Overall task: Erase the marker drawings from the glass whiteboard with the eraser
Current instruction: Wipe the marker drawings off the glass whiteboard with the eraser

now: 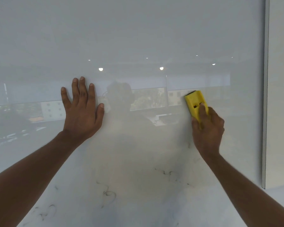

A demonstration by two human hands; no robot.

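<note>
Mostly wiped, by the look of the glass:

Board: glass whiteboard (138, 38) fills nearly the whole view; its right edge runs top to bottom at far right, w/ a pale wall panel (280, 95) beyond it. Upper part is bare of ink; glossy, w/ reflections of round ceiling lights, windows and a dim figure across the middle.

L hand: left hand (82, 110) flat on the glass, left of centre, fingers spread wide and pointing up, palm pressed to the surface. Holding nothing.

R hand: right hand (207, 128) nearer the board's right edge, roughly level w/ the left one, wrapped round the lower half of the eraser (195, 102); index finger lies along its back, thumb on its left side.

Eraser: yellow block, dark pad showing at the top end, tilted slightly left, set against the glass. Blurred, so can't say if the pad lies fully flat.

Marks: faint grey marker traces (108, 194) toward the bottom edge, between the two forearms: thin squiggles at bottom centre, more at approx bottom left near the left forearm, and a small cluster lower right of centre. All below both hands, well apart from the eraser. Hazy smudge around them, prob. ink residue.

Arms: both forearms bare, coming up from the lower corners of the view.
</note>
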